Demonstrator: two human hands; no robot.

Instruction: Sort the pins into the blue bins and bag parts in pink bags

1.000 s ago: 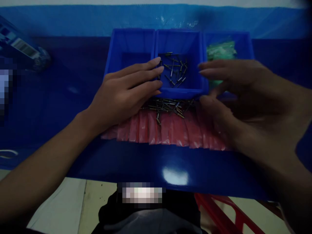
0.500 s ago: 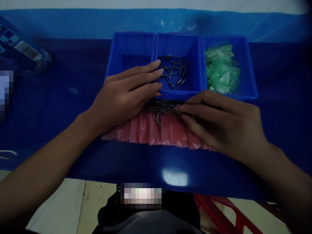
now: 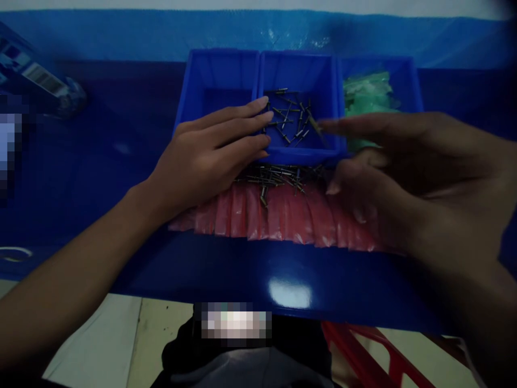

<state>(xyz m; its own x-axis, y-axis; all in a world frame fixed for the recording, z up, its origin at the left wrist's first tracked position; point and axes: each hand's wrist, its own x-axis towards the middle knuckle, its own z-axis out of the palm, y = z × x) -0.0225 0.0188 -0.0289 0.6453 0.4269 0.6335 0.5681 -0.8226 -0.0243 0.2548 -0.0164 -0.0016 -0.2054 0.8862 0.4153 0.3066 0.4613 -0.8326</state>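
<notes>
My left hand (image 3: 205, 156) lies flat, fingers stretched, across the front corner where the empty left blue bin (image 3: 218, 75) meets the middle blue bin (image 3: 299, 156). Small dark rivets (image 3: 291, 118) lie in the middle bin. More rivets (image 3: 278, 175) are heaped on the table just in front of it, on a row of red plastic bags (image 3: 283, 215). My right hand (image 3: 404, 172) hovers, blurred, at the middle bin's right edge with fingers extended and thumb apart. A slanted rivet (image 3: 316, 126) sits at its fingertips; whether they touch it is unclear.
The right blue bin (image 3: 414, 81) holds green plastic bags (image 3: 365, 89). All three bins stand on a blue table (image 3: 121, 145). A barcode-labelled object (image 3: 40, 81) lies at the far left. A red frame (image 3: 363, 350) shows below the table's front edge.
My right hand rose from the rivet heap on the red bags up to the middle bin's right edge. My left hand stayed still.
</notes>
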